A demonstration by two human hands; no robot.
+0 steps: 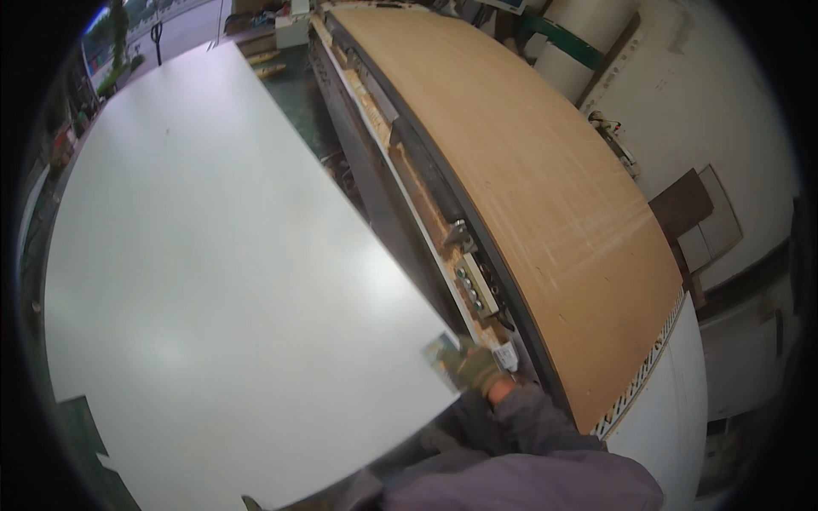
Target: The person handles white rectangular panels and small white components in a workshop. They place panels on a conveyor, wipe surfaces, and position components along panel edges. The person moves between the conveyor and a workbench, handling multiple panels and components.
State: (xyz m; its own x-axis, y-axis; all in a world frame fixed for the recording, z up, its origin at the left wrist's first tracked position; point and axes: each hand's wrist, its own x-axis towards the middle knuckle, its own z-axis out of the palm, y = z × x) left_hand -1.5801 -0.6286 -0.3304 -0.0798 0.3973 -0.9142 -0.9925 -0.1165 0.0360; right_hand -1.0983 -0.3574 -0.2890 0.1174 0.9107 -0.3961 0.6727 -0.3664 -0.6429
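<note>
A large glossy white panel [230,255] lies flat across the left and middle. My right hand [475,368], in a green work glove with a bare wrist behind it, is at the panel's near right corner. Its fingers are closed on a small printed card [440,353], green, white and yellow, which lies over the panel's surface; hand and card are slightly smeared. A grey-purple sleeve [545,422] covers that forearm. At the lower edge of the picture, a sliver of what seems my left hand [249,503] shows by the panel's near edge; its fingers are mostly hidden.
To the right stands a long machine bed with a brown board [528,204] on top. Between board and panel run a dark rail, sawdust and a metal block with round knobs [474,285]. A white wall [716,94] and a large pale cylinder with a green band [573,47] stand beyond.
</note>
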